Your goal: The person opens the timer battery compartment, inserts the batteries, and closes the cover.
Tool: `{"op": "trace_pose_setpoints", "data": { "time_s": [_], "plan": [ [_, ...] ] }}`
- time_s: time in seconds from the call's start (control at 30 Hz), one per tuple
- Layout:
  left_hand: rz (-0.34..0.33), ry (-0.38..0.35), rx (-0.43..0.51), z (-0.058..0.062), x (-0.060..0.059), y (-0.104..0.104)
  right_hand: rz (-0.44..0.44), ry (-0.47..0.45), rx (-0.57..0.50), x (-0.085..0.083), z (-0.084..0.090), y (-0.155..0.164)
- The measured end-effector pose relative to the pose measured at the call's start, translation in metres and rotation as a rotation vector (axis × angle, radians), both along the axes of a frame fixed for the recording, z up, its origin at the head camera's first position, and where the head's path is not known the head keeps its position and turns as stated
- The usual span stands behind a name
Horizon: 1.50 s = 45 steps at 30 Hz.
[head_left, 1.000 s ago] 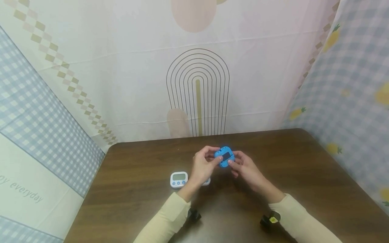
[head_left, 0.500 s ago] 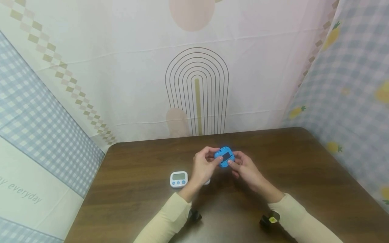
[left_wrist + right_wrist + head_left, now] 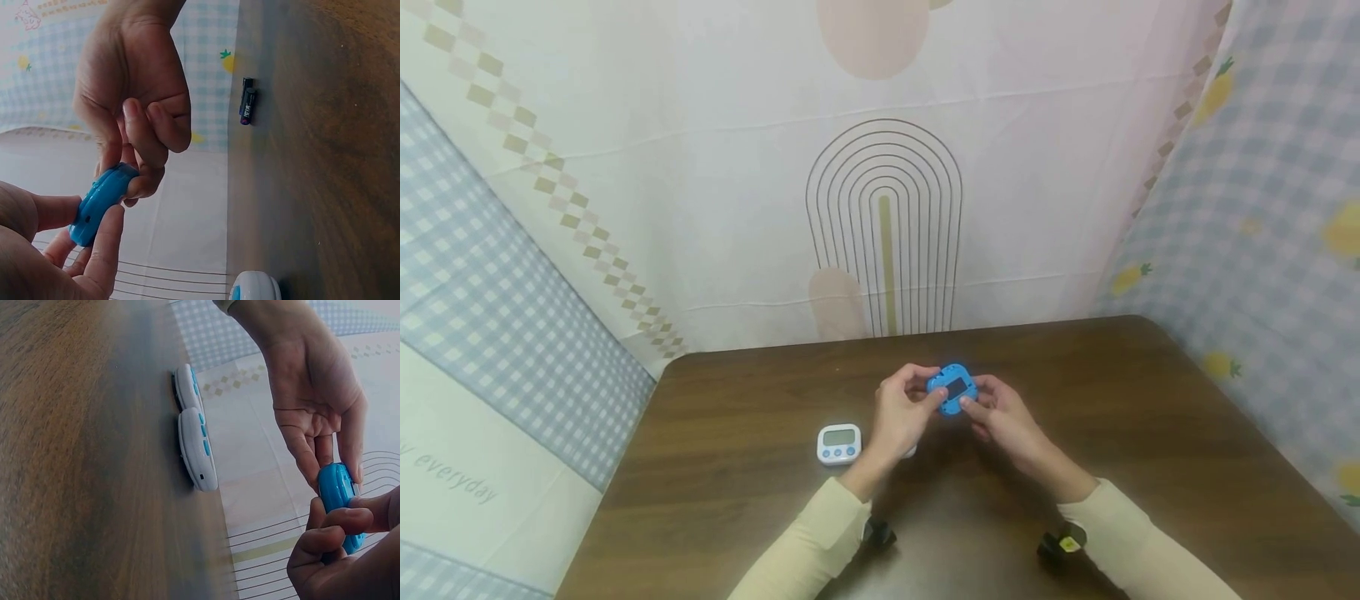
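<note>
Head view puts the blue timer (image 3: 953, 379) above the table (image 3: 1067, 358), toward its far edge, pinched by left hand (image 3: 898, 415) and right hand (image 3: 1009, 422). Thumbing its back seems the step; next calls for steady grips. White timers (image 3: 195, 450) and batteries (image 3: 247, 103) lie on the table.

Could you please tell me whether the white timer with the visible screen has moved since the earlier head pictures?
No: the white timer keeps its place against the far left corner of the table; both drift slightly together in the frame.
</note>
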State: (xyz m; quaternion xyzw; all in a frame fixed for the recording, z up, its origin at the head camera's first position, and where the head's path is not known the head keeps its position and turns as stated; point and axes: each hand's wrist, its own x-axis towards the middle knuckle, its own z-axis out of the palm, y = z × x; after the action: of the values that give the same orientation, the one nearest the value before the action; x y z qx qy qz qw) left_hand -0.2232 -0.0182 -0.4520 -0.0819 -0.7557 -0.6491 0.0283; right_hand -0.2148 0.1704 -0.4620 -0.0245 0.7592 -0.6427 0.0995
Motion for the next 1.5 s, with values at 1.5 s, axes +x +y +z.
{"op": "trace_pose_setpoints", "data": {
  "time_s": [1.5],
  "plan": [
    [-0.095,-0.009,0.164,-0.003,-0.007,0.006,0.01,0.12,-0.003,-0.012,-0.005,0.01]
  ]
}}
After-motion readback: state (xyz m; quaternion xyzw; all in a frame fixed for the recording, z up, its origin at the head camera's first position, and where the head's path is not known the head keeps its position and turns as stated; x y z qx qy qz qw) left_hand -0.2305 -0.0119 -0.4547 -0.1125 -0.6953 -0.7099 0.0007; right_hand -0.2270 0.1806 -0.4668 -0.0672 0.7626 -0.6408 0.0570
